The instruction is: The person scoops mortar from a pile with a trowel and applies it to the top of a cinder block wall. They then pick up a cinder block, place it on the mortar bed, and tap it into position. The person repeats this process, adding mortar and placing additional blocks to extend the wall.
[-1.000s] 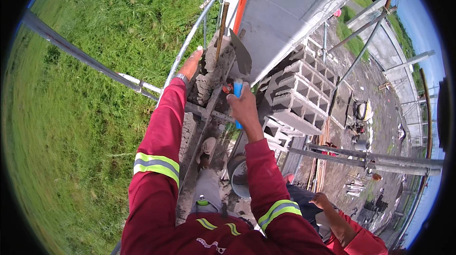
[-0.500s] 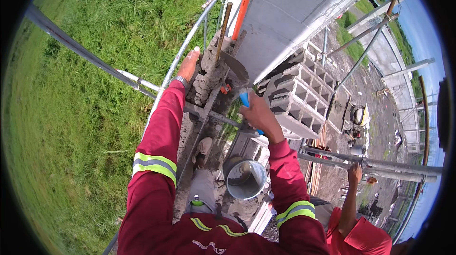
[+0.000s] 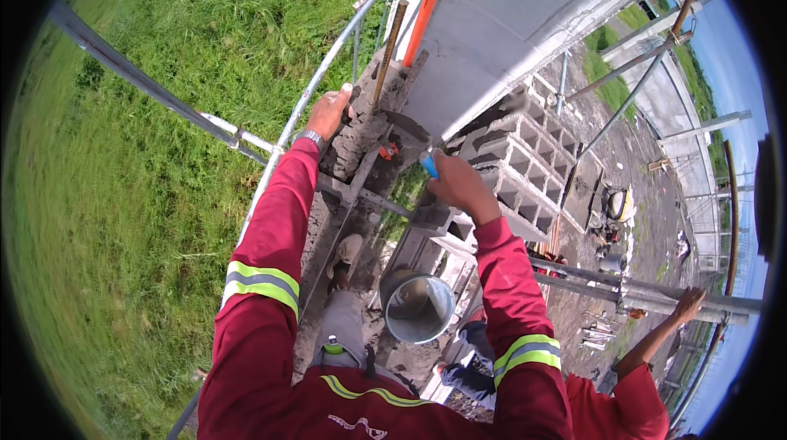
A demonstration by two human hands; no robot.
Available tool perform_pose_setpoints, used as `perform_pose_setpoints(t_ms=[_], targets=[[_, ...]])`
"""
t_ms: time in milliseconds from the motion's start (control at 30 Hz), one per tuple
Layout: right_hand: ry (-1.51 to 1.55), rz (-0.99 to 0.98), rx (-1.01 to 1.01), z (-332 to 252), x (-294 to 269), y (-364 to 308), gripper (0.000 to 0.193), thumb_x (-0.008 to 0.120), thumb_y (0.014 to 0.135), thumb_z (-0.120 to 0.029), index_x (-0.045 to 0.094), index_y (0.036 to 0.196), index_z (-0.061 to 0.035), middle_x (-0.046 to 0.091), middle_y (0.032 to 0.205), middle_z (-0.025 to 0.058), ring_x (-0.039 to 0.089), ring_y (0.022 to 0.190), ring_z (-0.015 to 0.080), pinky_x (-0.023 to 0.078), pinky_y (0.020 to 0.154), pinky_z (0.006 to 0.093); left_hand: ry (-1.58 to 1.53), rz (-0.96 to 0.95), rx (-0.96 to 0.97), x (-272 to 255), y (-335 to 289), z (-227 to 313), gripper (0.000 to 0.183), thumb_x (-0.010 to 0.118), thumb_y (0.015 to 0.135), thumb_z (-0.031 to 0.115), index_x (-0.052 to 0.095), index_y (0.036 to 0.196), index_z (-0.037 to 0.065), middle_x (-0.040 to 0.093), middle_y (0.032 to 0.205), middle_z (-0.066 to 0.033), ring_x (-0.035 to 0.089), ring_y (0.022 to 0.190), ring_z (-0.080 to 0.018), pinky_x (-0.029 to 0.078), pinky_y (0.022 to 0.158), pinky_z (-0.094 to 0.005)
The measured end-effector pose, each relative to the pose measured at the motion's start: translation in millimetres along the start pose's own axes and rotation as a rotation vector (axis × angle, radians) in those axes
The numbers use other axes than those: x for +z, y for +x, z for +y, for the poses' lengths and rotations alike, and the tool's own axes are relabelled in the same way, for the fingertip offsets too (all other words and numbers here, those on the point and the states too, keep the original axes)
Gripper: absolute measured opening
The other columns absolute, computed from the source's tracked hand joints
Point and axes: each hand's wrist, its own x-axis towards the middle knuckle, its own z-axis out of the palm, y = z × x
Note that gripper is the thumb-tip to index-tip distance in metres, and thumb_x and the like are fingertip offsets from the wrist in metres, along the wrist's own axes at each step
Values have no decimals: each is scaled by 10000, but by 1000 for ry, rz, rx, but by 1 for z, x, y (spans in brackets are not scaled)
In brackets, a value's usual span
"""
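Note:
My right hand (image 3: 461, 186) is closed round the blue handle (image 3: 429, 165) of a trowel. The trowel's blade (image 3: 408, 127) reaches over the inner edge of a concrete block wall (image 3: 395, 79). Wet grey mortar (image 3: 351, 145) lies on top of the wall, left of the blade. At the wall's outer edge my left hand (image 3: 329, 112) rests beside the mortar, fingers extended along the edge and partly hidden; I see no tool in it. A rusty rebar (image 3: 388, 54) rises from the wall ahead of both hands. Below the blade sits a small orange object (image 3: 388, 150).
A bucket (image 3: 420, 309) stands by my legs. Stacked hollow blocks (image 3: 525, 165) are to the right, beside a grey concrete slab (image 3: 525, 22). Scaffold pipes (image 3: 156, 83) cross left and right. An orange pipe (image 3: 429, 5) runs ahead. A co-worker's hand (image 3: 689, 305) touches a right-hand pipe.
My right hand has drawn slightly back and to the right with the trowel. My left hand has shifted a little at the wall edge. The co-worker's arm has moved right along the pipe.

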Motion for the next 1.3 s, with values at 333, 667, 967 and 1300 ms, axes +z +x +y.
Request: perform_pose_setpoints(t_ms=[333, 667, 967, 1300], targets=[[540, 130, 277, 11, -22, 25, 186, 602, 843, -107, 518, 981, -15, 494, 647, 57, 526, 454, 160, 431, 379, 358, 364, 22, 236, 2, -49, 33, 1142, 798, 789, 603, 241, 1602, 25, 392, 1570, -226, 388, 1464, -332, 310, 1196, -421], [100, 26, 80, -23, 31, 0, 390, 634, 835, -159, 550, 1121, 94, 676, 964, 336, 663, 950, 499, 517, 861, 576, 343, 126, 210, 10, -56, 28, 1210, 914, 700, 334, 189, 1599, -27, 362, 1576, -277, 357, 1465, -405, 292, 1217, -434], [543, 71, 230, -46, 40, -23, 304, 630, 846, -161, 510, 962, 94, 630, 764, 335, 673, 690, 478, 532, 659, 523, 140, 98, 53, 1, -5, -3, 662, 755, 841, 110, 506, 1449, 23, 670, 1290, -204, 663, 1152, -360, 508, 1001, -409], [378, 180, 317, -46, 52, -46, 338, 653, 865, -161, 511, 1011, 109, 670, 811, 328, 677, 824, 516, 550, 731, 545, 512, -166, 157, 4, -44, 20, 1194, 887, 710, 462, 231, 1600, 9, 275, 1629, -259, 287, 1509, -381, 246, 1249, -421]])
